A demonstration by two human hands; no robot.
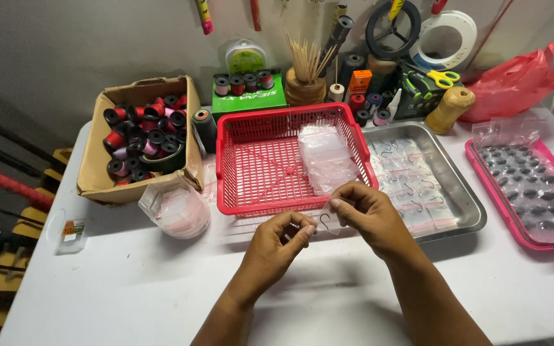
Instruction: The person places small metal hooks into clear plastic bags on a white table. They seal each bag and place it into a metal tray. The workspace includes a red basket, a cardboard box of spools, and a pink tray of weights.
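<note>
A white table [129, 288] carries everything. At its far left sits an open cardboard box [94, 163], and just beside it, nearer, lies a clear bag [176, 210] of small packets. A small clear packet [72, 232] lies near the left edge. A red plastic basket [270, 160] stands in the middle, touching a steel tray [463, 198] on its right. At the right edge lies a pink tray [514, 224]. Along the far side stand a green box [249, 99], a wooden holder of sticks [304, 88], thread spools [367, 106], a roll of twine [450, 109] and a red plastic bag [520, 80].
</note>
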